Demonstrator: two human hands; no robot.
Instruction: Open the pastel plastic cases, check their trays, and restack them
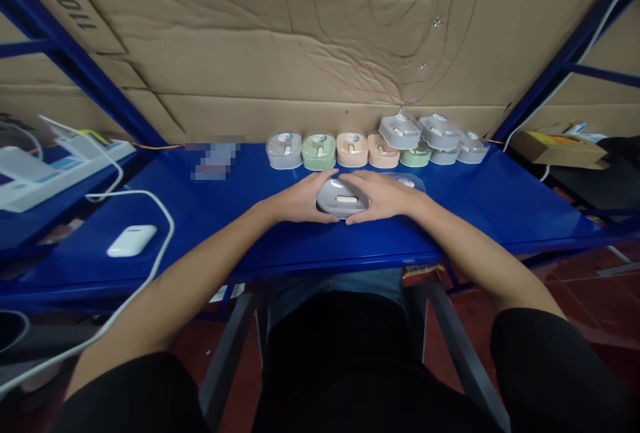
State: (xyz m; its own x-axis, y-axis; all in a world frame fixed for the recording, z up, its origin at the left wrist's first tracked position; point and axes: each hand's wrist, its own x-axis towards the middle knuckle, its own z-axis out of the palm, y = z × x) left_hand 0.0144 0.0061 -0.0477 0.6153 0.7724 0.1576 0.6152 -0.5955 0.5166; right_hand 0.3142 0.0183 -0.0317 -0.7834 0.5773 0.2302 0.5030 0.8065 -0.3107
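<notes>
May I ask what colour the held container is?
The container is grey, clearest in the head view.

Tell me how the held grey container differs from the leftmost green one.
The grey container is held between the left hand and right hand; the green container stands untouched behind it. The grey one is nearer the camera, the green one farther back. Both show a pale bar.

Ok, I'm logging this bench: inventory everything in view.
Table: 1, blue, centre
Lidded boxes: 9 visible, grey, green, peach, back
Held box: 1, grey, centre
Clear piece: 1, transparent, box's right
Pixelated patch: 1, grey, left
Case: 1, white, left
Device: 1, white, far left
Cables: several, white, both sides
Carton: 1, brown, right
Cardboard: count unclear, brown, behind
Posts: 2, blue, both sides
Bars: 2, grey, below
Floor: 1, red, below
Sleeves: 2, black, below
Left grip: 1, bare, box's left
Right grip: 1, bare, box's right
</notes>
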